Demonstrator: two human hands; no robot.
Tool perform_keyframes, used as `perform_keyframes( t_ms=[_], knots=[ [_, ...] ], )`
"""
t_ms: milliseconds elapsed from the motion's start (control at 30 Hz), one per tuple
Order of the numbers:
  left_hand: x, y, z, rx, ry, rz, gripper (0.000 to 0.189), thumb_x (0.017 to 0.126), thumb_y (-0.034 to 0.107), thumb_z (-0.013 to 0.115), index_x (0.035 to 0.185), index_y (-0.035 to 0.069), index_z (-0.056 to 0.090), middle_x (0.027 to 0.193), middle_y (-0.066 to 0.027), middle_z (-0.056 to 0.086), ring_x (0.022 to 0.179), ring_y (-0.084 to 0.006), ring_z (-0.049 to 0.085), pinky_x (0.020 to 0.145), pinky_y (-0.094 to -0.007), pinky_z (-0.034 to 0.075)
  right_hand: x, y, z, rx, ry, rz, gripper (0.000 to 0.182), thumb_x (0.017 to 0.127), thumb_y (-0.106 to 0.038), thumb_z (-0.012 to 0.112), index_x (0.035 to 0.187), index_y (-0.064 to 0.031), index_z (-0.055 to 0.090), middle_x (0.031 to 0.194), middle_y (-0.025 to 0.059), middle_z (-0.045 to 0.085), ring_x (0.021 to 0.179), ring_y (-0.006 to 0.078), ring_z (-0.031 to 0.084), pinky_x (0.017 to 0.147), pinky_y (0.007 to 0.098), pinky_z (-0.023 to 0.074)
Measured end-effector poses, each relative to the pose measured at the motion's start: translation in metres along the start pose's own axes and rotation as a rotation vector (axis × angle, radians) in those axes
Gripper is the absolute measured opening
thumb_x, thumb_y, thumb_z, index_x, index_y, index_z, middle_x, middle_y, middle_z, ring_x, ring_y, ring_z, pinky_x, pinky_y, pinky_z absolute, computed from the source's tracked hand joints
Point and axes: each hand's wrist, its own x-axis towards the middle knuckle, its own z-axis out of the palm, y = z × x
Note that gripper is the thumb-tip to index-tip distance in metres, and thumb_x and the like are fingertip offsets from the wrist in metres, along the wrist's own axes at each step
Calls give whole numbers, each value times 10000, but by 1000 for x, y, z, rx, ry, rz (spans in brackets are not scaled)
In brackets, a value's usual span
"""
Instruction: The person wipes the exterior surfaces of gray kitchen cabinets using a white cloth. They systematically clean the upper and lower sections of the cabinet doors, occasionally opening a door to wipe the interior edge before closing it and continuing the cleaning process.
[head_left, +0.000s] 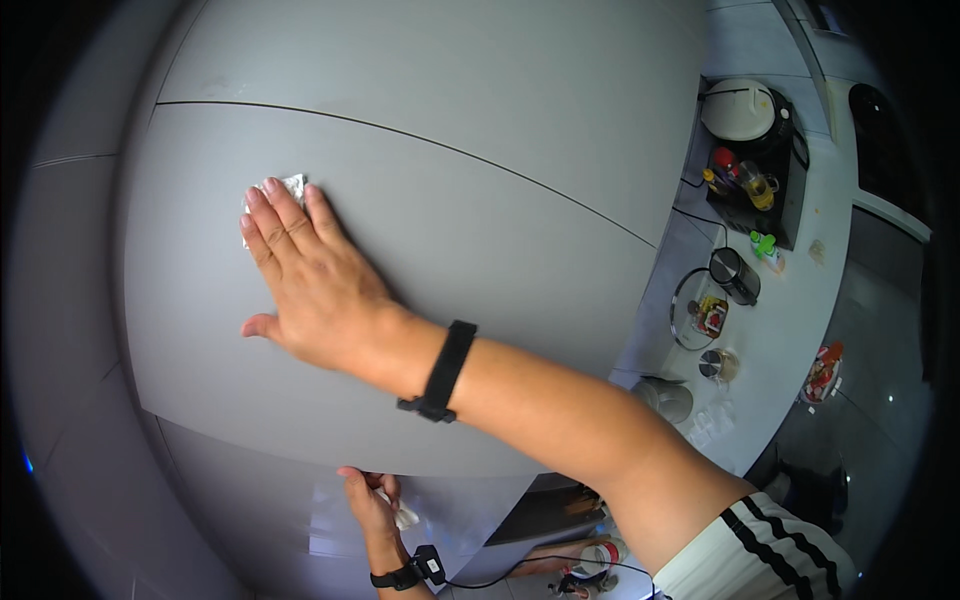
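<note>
My right hand (322, 277) lies flat against a grey cabinet door (480, 277), its thumb spread to the side. Beneath its fingertips is a crumpled white wipe (295, 187), pressed onto the door and mostly covered by the fingers. Lower in the picture, my left hand (371, 499) is at the door's near edge, thumb raised. Its curled fingers hold a crumpled white tissue (406, 516), partly hidden by the hand. Each wrist wears a black strap (450, 367).
A white countertop (795, 322) runs along the right, bearing an electric kettle (735, 276), a white-lidded cooker (739, 110), an oil jug (757, 187) and a clear pitcher (666, 399). A glass jar (600, 556) stands below. A black cable (517, 568) runs from my left wrist.
</note>
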Motion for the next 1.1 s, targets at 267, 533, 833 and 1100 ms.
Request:
perform_keyframes(
  t_ms=[267, 533, 833, 1100],
  knots=[
    [-11, -5, -11, 24, 39, -5, 821, 1090, 761, 284, 935, 26, 616, 543, -15, 470, 394, -121, 384, 386, -278, 269, -280, 104, -100, -294, -196, 361, 1000, 1056, -693, 446, 1688, 51, 226, 1762, 302, 192, 1640, 508, 141, 1281, 701, 118],
    [-17, -10, -17, 68, 28, -46, 846, 1076, 786, 246, 912, 46, 622, 498, 1, 421, 372, -119, 356, 411, -283, 286, -123, -15, 12, 139, -235, 233, 1068, 956, -624, 669, 1660, 81, 285, 1770, 285, 187, 1664, 421, 121, 1349, 566, 83],
    [-13, -12, -18, 63, -3, -45, 854, 1079, 783, 244, 917, 39, 629, 492, 3, 412, 371, -119, 341, 420, -288, 291, -158, -14, -10, -6, -296, 135, 1054, 954, -742, 577, 1661, 5, 345, 1758, 230, 282, 1651, 417, 199, 1270, 700, 191],
    [-5, -4, -6, 45, -8, -30, 882, 1069, 800, 244, 920, 25, 638, 494, -1, 414, 376, -117, 344, 424, -289, 289, -277, 4, -49, -83, -258, 239, 1029, 1022, -722, 507, 1656, 63, 306, 1751, 267, 269, 1657, 460, 141, 1299, 684, 97]
  ],
)
